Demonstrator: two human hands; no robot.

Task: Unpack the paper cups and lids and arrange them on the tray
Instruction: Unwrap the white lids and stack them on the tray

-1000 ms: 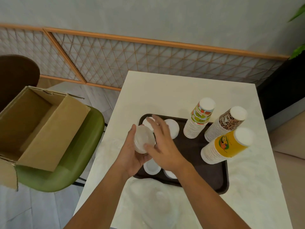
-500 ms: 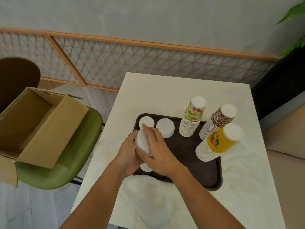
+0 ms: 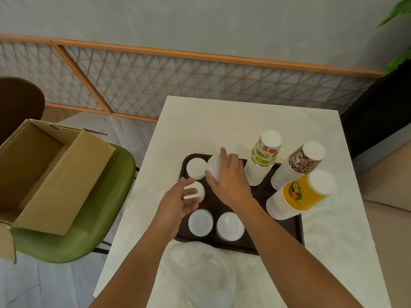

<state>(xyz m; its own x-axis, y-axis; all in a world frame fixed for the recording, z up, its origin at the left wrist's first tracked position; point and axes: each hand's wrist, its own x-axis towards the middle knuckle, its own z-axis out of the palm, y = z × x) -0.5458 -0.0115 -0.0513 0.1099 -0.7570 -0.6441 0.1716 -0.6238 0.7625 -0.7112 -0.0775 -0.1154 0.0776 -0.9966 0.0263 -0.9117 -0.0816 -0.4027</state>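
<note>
The hands are parting now: a moment ago both were clasped round one stack of lids above the tray, and now that stack is standing on it while the right hand is reaching off to the far row. Nearest the camera, a crumpled clear plastic wrapper (image 3: 200,276) is lying on the table (image 3: 222,121) just in front of the tray (image 3: 260,194). Along the tray's near edge the near-left lid stack (image 3: 200,222) and the near-right lid stack (image 3: 230,226) are sitting side by side. Just beyond them the left hand (image 3: 178,203) is hanging released, fingers loose and spread over the middle lid stack (image 3: 199,191); whether they are touching it I cannot tell. Further on, the right hand (image 3: 231,181) is grasping the far lid stack (image 3: 214,166), thumb on its near side and forefinger curling over its far rim, just beside the corner lid stack (image 3: 195,168). Along the tray's right side three upside-down stacks are standing: the yellow cup stack (image 3: 298,195), the green-patterned cup stack (image 3: 263,163) and the leopard-print cup stack (image 3: 297,168). Off to the left an open cardboard box (image 3: 55,174) is resting on a green chair (image 3: 93,218). So the arranging step is in hand and looking well along; the next move is probably calling for a gentle nudge, squaring that far stack with its neighbours without letting loose lids slide off.
</note>
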